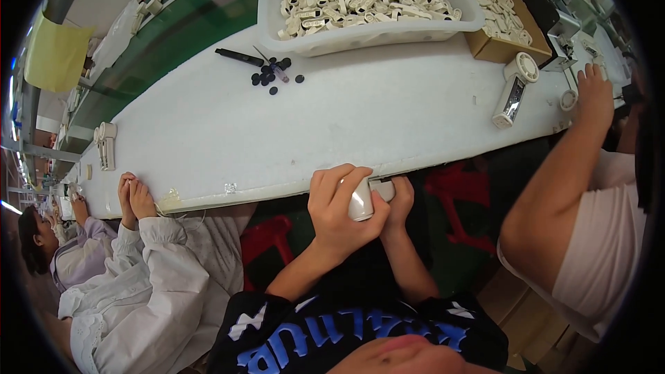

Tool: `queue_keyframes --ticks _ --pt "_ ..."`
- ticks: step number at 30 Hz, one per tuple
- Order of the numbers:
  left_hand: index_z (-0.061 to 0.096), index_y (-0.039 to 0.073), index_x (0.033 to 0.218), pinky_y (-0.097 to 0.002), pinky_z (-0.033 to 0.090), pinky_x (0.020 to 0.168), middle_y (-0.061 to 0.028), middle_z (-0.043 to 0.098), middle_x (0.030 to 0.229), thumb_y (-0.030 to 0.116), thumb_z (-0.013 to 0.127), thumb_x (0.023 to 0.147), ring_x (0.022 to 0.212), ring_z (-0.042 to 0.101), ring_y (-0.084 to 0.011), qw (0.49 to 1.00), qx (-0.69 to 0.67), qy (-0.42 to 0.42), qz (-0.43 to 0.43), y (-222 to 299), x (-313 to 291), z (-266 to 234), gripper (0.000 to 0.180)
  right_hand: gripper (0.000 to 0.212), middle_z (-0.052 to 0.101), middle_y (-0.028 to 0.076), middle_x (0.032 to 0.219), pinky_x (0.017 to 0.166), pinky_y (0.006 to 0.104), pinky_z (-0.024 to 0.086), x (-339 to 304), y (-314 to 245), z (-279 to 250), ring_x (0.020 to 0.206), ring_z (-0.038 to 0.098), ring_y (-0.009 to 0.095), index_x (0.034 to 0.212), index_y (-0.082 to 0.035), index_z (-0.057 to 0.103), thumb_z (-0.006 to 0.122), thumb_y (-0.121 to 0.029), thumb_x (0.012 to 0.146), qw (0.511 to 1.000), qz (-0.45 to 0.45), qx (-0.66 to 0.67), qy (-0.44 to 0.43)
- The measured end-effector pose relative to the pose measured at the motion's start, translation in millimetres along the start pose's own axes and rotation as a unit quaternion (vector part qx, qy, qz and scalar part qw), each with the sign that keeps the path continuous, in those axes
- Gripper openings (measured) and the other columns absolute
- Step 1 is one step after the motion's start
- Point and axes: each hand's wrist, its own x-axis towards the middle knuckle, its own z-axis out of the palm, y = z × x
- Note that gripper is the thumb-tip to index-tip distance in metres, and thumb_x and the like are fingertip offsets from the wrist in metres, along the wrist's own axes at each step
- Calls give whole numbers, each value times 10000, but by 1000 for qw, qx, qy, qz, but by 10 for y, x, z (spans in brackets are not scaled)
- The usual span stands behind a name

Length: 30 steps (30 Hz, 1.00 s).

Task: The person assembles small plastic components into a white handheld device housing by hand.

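Near the table's front edge, both my hands close around a small white plastic housing (361, 202) with rounded sides. My left hand (341, 209) wraps its fingers over the left and top of it, the thumb pressed along its side. From the right, my right hand (400, 202) grips the squarer end of the same piece; most of its fingers are hidden. The bin of white parts (370, 40) stands beyond my hands, at the table's far side. Several black discs (273, 90) lie farther left with a black pen-like tool (239, 57) and a small screwdriver (280, 73).
A carton of white parts (478, 45) stands right of the bin. Nearby lies a white fan-like device (511, 100). Co-workers sit on both sides: one's hands (137, 197) at left, another's arm (589, 118) at right. Red stools (270, 235) stand under the white table (332, 118).
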Motion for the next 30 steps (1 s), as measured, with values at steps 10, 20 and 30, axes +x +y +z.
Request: queue_keyframes --ticks 10,20,30 --pt "687 -3 940 -337 511 704 -121 636 915 64 716 608 813 613 -268 997 -47 7 59 -184 -28 -49 339 247 626 61 825 643 287 490 83 237 -77 721 600 143 920 -11 614 433 -169 978 999 -39 -31 3" --pt "562 -20 1258 -440 438 997 -229 537 1302 220 732 693 1138 563 -295 995 -86 16 57 -637 28 -500 636 262 563 113 1078 653 340 535 -372 -143 -133 874 614 240 1184 -26 499 473 -217 1007 982 19 57 -180" --pt "285 -2 1459 -417 488 983 -270 537 1283 282 671 858 1157 572 -366 825 -490 79 -270 -317 -193 -444 769 430 478 101 1197 879 503 576 -581 -377 85 1121 556 415 1053 -167 654 788 73 722 772 -497 -204 -339"
